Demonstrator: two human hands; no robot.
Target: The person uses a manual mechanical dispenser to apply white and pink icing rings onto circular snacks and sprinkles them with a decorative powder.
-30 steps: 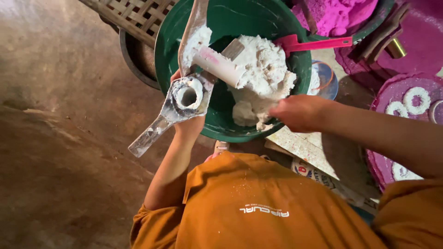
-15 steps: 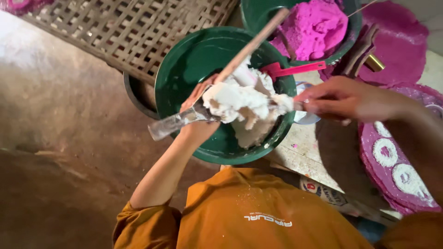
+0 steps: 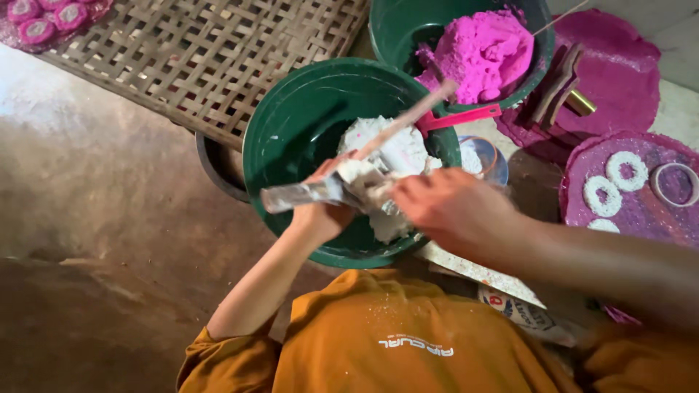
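Bare brown earthen floor point(image 3: 109, 218), woven bamboo rack point(image 3: 218, 58).

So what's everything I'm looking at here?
Basins: two, green; one at centre, one behind it.
White dough: one heap, in the centre basin.
Pink dough: one heap, in the rear basin.
Metal press tool: one, silvery, dough-caked, over the centre basin.
Woven mat: one, tan, upper left.
White rings: three at least, on a pink tray, right.
Left hand: grips the tool.
Right hand: on the tool's dough.
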